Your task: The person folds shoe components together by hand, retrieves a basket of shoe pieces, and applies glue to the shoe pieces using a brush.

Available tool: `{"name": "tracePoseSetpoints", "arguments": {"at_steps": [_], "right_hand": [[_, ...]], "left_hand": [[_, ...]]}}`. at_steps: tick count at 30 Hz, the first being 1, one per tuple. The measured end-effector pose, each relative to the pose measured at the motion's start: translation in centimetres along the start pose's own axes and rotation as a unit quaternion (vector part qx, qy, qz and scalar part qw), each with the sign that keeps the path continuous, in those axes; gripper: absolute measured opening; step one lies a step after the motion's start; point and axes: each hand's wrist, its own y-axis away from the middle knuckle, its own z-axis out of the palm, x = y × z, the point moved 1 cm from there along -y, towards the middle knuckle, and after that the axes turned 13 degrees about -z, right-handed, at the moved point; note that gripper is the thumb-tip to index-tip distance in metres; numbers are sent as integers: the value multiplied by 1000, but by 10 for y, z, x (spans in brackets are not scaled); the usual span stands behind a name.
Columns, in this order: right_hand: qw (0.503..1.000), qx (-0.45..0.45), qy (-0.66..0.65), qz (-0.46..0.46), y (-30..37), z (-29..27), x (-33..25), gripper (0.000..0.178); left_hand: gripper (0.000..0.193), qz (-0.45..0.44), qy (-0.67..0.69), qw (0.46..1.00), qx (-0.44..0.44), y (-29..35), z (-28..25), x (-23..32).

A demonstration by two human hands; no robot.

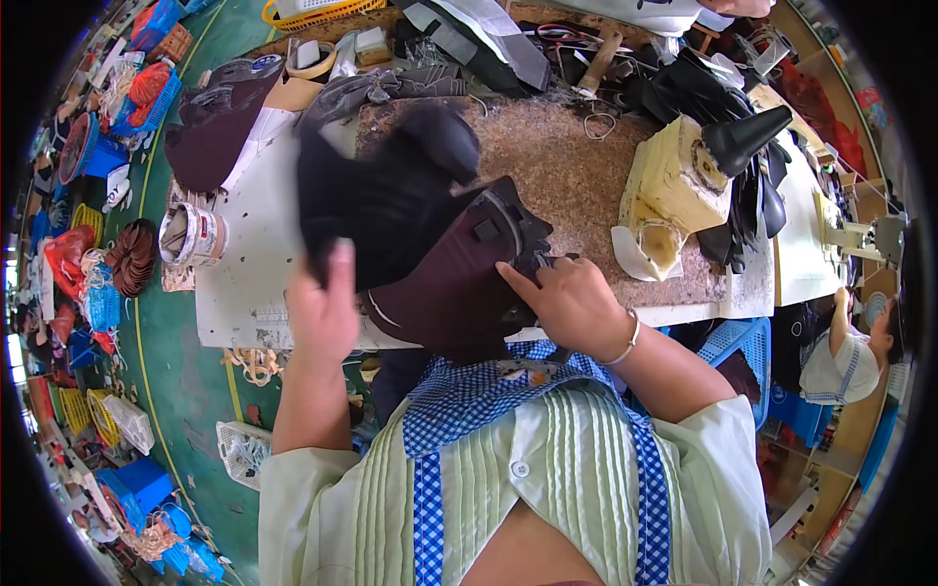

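A black, soft sheet-like piece [362,195], blurred by motion, is raised over the left part of the bench. My left hand [325,308] grips its lower edge, thumb in front and fingers mostly hidden. A dark maroon piece [449,278], like a boot upper with a black trimmed edge, lies across the bench's near edge above my lap. My right hand [581,305] holds its right side, index finger stretched onto the surface and the others curled at the black edge. A rounded dark end [449,146] beside the black piece is too smeared to name.
A brown worn board [528,137] covers the bench middle. On its right stands a yellowish block with a black cone [747,137]. A white tub [191,234] stands left; dark scraps and scissors [572,37] lie at the back. Another person [845,361] sits far right.
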Motion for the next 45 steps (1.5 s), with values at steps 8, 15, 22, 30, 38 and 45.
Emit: {"name": "tracePoseSetpoints", "arguments": {"at_steps": [8, 15, 22, 30, 38, 45], "right_hand": [[759, 542, -316, 175, 11, -23, 58, 16], [769, 438, -457, 82, -34, -28, 59, 20], [962, 224, -153, 25, -24, -37, 45, 13], [935, 172, -308, -44, -24, -58, 11, 35], [974, 195, -86, 77, -32, -27, 55, 31], [995, 86, -53, -2, -75, -46, 80, 33]], "left_hand": [[34, -213, 58, 942, -251, -7, 24, -27], [36, -218, 69, 929, -292, -6, 34, -59], [35, -239, -11, 927, -291, -9, 33, -39], [36, -238, -5, 929, -282, -6, 35, -46], [38, -205, -17, 938, -280, -7, 36, -49], [35, -196, -44, 940, -276, -6, 36, -44]]}}
